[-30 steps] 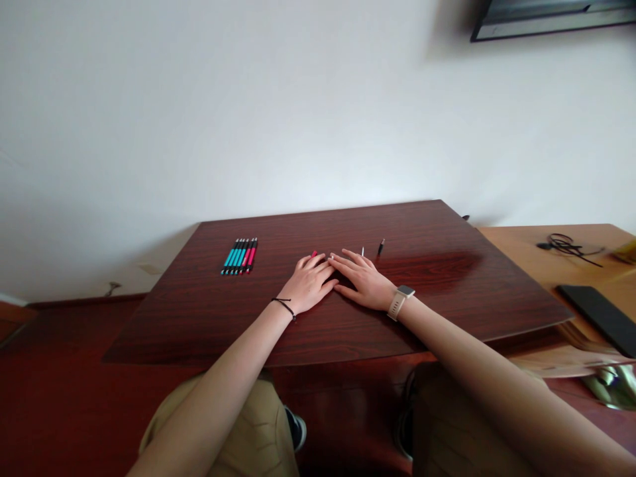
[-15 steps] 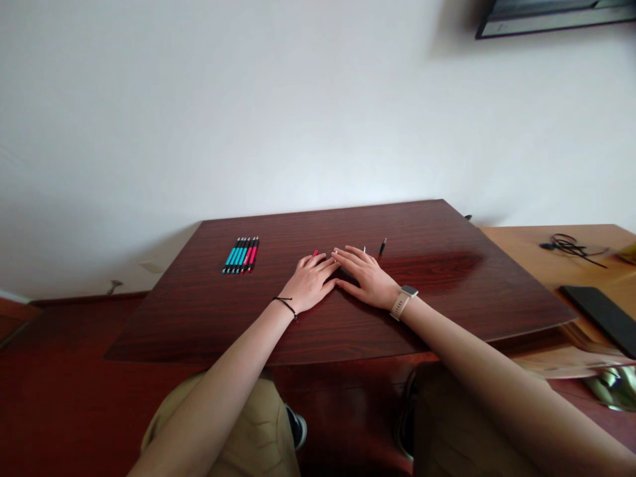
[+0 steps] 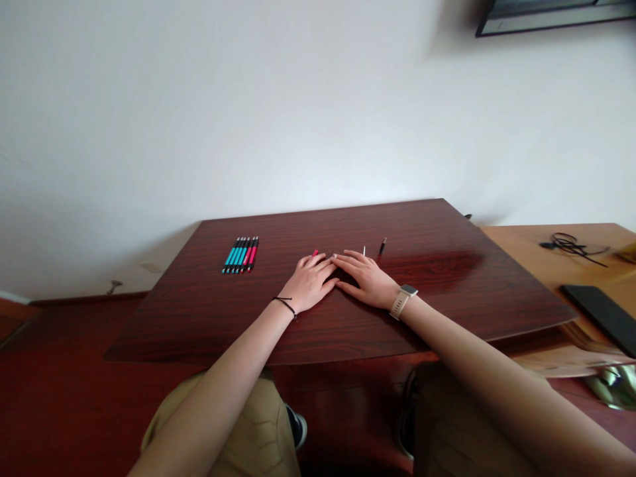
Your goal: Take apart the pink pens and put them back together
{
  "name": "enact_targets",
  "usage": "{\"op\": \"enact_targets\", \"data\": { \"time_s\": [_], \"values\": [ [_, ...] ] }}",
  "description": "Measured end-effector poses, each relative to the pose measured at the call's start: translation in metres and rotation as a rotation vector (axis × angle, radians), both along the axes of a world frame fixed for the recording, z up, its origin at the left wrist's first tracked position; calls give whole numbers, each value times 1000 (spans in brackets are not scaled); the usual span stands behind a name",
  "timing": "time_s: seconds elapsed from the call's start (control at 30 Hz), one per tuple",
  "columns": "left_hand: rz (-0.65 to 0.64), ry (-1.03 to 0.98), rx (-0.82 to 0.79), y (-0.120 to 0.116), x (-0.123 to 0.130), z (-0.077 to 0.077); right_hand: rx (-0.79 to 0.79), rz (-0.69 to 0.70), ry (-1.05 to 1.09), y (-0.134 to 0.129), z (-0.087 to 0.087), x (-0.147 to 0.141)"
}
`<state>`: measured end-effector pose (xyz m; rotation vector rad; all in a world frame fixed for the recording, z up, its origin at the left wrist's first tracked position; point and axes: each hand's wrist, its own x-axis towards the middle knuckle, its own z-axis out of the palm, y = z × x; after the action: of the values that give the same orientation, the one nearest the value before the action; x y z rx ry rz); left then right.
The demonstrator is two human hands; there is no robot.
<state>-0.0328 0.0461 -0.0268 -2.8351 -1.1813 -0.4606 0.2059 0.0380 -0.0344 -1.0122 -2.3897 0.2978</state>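
Observation:
My left hand [image 3: 309,283] lies on the dark wooden table [image 3: 209,318], fingers spread, and a red piece [image 3: 315,252] shows just beyond its fingertips. Beside it rests my right hand [image 3: 366,279], also spread, its fingertips touching those of my left hand. Behind the right hand a thin white piece [image 3: 364,251] pokes out, and a black pen part [image 3: 382,246] lies a little to its right. Several turquoise pens [image 3: 236,256] and pink pens [image 3: 252,255] lie in a row at the table's left. Anything under the hands is hidden.
On the right stands a lighter wooden table [image 3: 527,248] with a coiled black cable [image 3: 569,245] and a flat black object [image 3: 599,315]. A white wall [image 3: 298,112] rises behind, with part of a screen [image 3: 556,16] at upper right.
The fingers of my right hand have shifted down slightly, uncovering more of the thin white piece. My left hand has stayed in place.

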Motion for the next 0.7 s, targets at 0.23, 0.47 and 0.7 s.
{"op": "enact_targets", "data": {
  "time_s": [0.23,0.47,0.7],
  "values": [
    [6,0,3,-1,1,1,12,-2,-11,1,-2,0],
    [-16,-39,25,-1,1,5,15,1,28,2,-2,1],
    [-68,-176,148,0,-2,7,-21,89,270,3,7,0]
  ]
}}
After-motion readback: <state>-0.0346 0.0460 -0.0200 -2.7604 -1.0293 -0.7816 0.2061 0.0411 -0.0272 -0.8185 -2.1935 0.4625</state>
